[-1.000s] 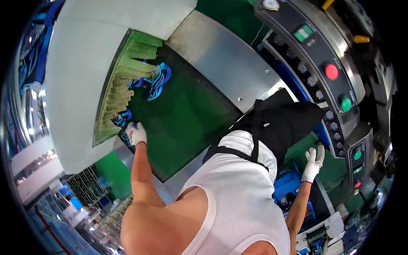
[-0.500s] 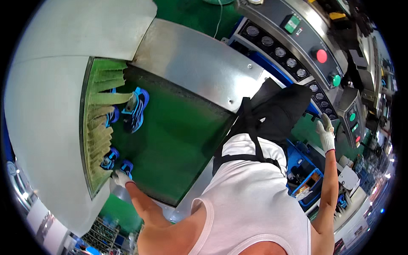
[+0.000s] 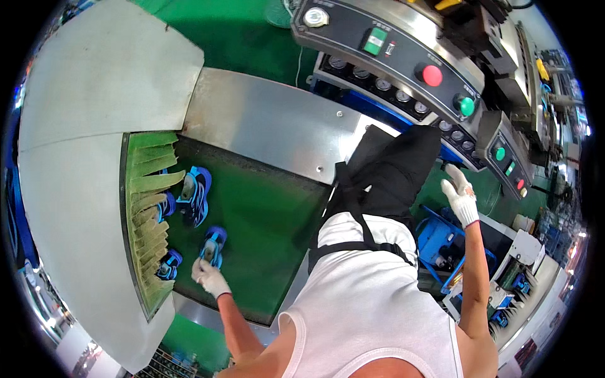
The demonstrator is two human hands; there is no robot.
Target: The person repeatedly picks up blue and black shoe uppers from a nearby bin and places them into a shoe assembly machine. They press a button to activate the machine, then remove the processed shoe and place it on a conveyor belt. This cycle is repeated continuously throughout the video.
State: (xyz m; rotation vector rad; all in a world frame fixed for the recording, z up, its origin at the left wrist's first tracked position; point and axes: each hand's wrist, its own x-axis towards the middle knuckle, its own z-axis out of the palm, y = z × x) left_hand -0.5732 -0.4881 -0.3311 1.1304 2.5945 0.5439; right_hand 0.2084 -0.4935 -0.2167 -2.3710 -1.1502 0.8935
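My gloved left hand [image 3: 210, 278] pinches the near end of a black-and-blue sports shoe [image 3: 215, 244] on a green conveyor belt [image 3: 265, 233]. Another black-and-blue shoe [image 3: 195, 196] lies farther up the belt. Two more shoes are partly covered by a green strip curtain [image 3: 146, 217] at the opening of a pale grey housing [image 3: 69, 208]. My right hand [image 3: 461, 196], also in a white glove, is off to the right below the control panels. Its fingers are apart and it holds nothing.
A metal plate [image 3: 265, 120] borders the belt's far side. Control panels [image 3: 403, 57] with red and green buttons and round gauges stand at upper right. Beside my right forearm is a blue frame or crate [image 3: 435, 242]; a rack with more shoes [image 3: 520, 283] stands at lower right.
My left hand has moved right, and the shoe by it has come away from the curtain onto the open belt. The view has shifted; my right hand stays open.
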